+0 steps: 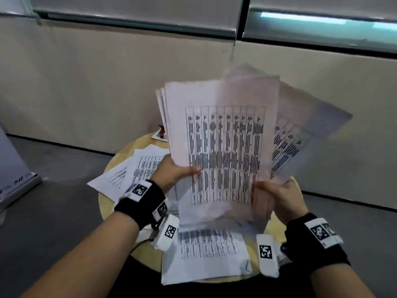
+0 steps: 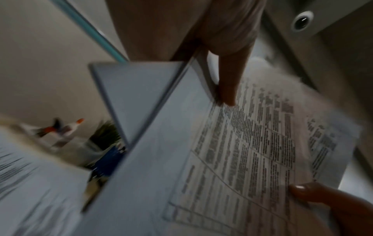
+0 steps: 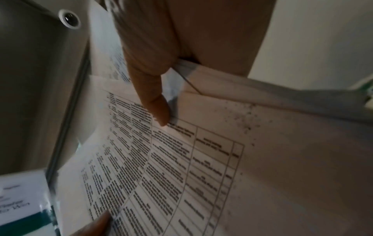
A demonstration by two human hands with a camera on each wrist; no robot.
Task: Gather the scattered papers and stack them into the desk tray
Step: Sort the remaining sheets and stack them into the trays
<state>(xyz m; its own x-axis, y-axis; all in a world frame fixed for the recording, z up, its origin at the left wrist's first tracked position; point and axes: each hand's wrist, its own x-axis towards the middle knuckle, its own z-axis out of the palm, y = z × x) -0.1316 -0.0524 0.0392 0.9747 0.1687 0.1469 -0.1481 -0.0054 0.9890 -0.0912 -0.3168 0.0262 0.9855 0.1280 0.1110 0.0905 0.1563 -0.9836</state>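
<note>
Left hand (image 1: 171,175) and right hand (image 1: 277,198) gripping a fanned sheaf of printed papers (image 1: 223,147) upright above the round bench (image 1: 120,162) — more loose sheets (image 1: 206,254) lying beneath, others (image 1: 129,171) lying at left.

- Held papers (image 1: 225,147): white, printed with black tables of ruled columns.
- Loose sheets (image 1: 206,254) at the table's near edge: white, same black grids.
- Table (image 1: 103,201): pale wood.
- Wrist straps (image 1: 141,203): black, with white tags bearing black square codes.
- Floor (image 1: 53,211): dark grey.
</note>
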